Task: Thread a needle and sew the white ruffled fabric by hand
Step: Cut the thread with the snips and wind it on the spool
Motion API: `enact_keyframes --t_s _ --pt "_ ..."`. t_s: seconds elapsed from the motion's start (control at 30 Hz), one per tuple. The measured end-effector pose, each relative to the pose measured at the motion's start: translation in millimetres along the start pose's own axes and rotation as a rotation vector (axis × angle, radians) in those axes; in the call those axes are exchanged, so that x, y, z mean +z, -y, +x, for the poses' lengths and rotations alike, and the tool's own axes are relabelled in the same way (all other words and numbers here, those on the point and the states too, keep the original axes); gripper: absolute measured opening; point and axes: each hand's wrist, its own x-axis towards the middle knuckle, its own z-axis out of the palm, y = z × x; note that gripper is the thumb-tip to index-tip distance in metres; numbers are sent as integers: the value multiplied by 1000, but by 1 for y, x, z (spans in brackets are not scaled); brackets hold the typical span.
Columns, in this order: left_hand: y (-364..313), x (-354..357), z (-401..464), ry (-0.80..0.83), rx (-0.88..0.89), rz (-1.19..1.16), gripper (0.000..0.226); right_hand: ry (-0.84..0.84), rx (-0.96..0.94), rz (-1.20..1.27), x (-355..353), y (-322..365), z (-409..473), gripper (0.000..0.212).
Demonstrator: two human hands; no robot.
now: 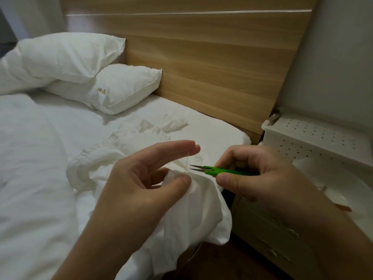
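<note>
Head view, single frame. Item: white ruffled fabric, bunched on the near corner of a bed, one part spread flat toward the headboard, another part gathered up under the hands and hanging over the bed edge. Item: left hand, thumb pressing a fold of the fabric against the curled lower fingers; index and middle fingers extended straight, with a pale thread rising taut from the fabric to those fingertips. Whether the fingertips pinch the thread or it merely passes between them cannot be told. Item: right hand, fingers and thumb curled around green thread snips; the metal blades stand slightly parted, tips just beside the thread, close above the fabric. Needle: not distinguishable. Surroundings: two white pillows stacked at the left against a wooden headboard, the lower one bearing small gold embroidered characters; a white perforated box to the right on a wooden bedside cabinet; a white rounded object, blurred, beside the right wrist.
</note>
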Motion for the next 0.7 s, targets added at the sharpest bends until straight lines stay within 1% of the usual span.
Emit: enact_keyframes --t_s 0.3,0.47,0.7 --pt "3 -2 1 18 20 -28 51 0 -18 2 8 3 0 4" --pt "2 -1 1 4 19 -20 56 -8 -30 -5 8 3 -1 6" --pt "3 0 1 10 30 -19 54 -9 -30 -22 9 4 -1 7"
